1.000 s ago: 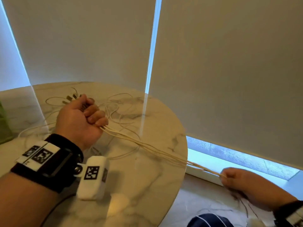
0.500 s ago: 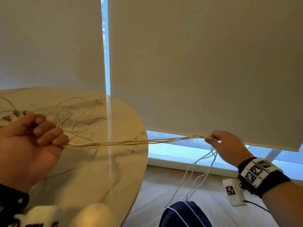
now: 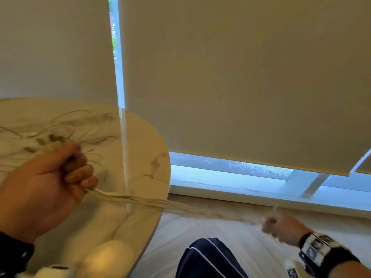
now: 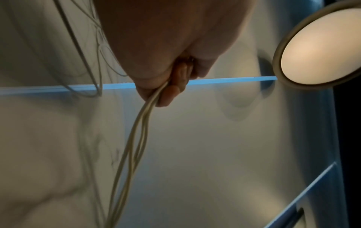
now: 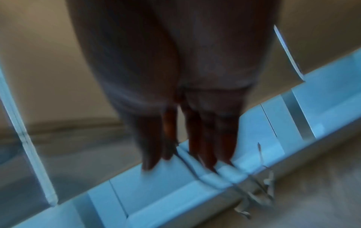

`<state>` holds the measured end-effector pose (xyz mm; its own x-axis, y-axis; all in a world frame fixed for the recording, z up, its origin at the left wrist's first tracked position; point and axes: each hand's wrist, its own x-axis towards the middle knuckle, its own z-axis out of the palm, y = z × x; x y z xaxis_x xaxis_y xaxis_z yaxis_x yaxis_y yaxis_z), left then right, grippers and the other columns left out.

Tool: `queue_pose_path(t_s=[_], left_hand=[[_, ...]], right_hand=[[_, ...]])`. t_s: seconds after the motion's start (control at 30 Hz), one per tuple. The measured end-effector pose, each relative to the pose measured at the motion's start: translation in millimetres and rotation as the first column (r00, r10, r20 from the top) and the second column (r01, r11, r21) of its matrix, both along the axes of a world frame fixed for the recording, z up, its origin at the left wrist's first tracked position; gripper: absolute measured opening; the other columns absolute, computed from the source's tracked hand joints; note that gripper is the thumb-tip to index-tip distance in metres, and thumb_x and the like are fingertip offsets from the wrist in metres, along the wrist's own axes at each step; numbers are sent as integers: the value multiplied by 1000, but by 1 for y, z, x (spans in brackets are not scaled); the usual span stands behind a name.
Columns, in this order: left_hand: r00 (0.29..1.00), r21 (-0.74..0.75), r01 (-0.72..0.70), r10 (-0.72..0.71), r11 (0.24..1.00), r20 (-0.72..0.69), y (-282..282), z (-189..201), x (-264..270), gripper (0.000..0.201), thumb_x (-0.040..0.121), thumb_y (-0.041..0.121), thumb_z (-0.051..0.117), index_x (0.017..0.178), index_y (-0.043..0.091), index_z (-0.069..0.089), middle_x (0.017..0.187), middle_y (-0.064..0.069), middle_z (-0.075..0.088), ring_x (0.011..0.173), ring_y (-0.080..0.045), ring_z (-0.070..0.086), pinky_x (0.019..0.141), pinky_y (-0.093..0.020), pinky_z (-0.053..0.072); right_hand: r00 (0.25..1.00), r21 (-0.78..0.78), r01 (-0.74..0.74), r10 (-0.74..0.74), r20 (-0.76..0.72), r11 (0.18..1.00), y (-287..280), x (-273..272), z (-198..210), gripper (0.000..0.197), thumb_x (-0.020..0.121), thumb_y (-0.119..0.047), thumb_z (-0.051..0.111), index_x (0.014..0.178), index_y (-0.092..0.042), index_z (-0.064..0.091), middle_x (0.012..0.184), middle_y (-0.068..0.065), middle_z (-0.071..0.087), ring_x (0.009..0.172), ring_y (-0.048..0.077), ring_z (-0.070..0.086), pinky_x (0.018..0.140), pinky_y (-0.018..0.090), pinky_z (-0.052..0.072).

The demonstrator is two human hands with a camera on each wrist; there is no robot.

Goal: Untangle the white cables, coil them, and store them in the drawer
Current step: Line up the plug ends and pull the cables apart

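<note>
left hand (image 3: 43, 184): fisted above the tabletop (image 3: 138, 157), grip curled tight round a bundle of white cables (image 3: 152, 203). Left wrist cam shows the strands coming out from under the curled fingers (image 4: 171, 92), so def clamped on them.

right hand (image 3: 281, 227): low, off past the tabletop edge, over the floor (image 3: 210, 227), v. blurry. Bundle runs straight to it. In the right wrist cam the fingers (image 5: 210, 138) point down fairly straight w/ thin strands running between them, but too smeared to say if that grip is pinching or just loose. Can't tell tbh.

white cables: several strands together, stretched in a near-straight line from left fist across the tabletop edge to the right hand. Rest lies behind the left hand on the tabletop in loose loops, w/ a few small dark connector ends (image 3: 53, 138) mixed in. Some loose ends dangle below the right hand in the wrist cam.

tabletop: round, pale marble look w/ grey veins.

lamp (image 4: 320, 44): round glowing thing on the tabletop near the left wrist.

blinds (image 3: 241, 77): beige roller type, pulled most of the way down, strip of window (image 3: 230, 167) showing underneath.

leg (image 3: 200, 259): navy trousers w/ a white stripe, bottom of head view between the hands.

drawer: not spotted in any view.
</note>
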<state>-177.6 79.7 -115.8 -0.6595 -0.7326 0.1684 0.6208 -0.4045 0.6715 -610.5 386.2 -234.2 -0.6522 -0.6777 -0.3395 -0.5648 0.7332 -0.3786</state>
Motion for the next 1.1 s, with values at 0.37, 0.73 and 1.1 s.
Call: queue_pose_path(t_s=[0.37,0.73,1.1], left_hand=[[988,95,54,-67,994,141,36,25,4,49,60,39,72,95,9,56,73,-2,40,58,-14,32,53,-29,29],[935,83,142,-161,986,316,61,25,-8,35,80,40,65,100,12,55,65,-2,43,50,-10,33,50,-25,22],[902,102,260,-280,960,330,54,24,-5,30,84,37,51,92,10,62,69,-6,52,55,-15,46,54,-30,37]], right_hand=[[921,-269,-366,389,34,891,-89,87,103,19,77,-51,74,95,-47,70,82,-6,74,72,14,69,73,37,56],[679,-849,-263,713,175,459,-194,296,167,25,97,-21,61,116,-36,66,84,4,63,68,8,59,66,14,49],[809,-863,-223,580,96,454,-194,295,151,13,98,-17,57,99,-24,67,60,-10,62,52,5,61,56,15,49]])
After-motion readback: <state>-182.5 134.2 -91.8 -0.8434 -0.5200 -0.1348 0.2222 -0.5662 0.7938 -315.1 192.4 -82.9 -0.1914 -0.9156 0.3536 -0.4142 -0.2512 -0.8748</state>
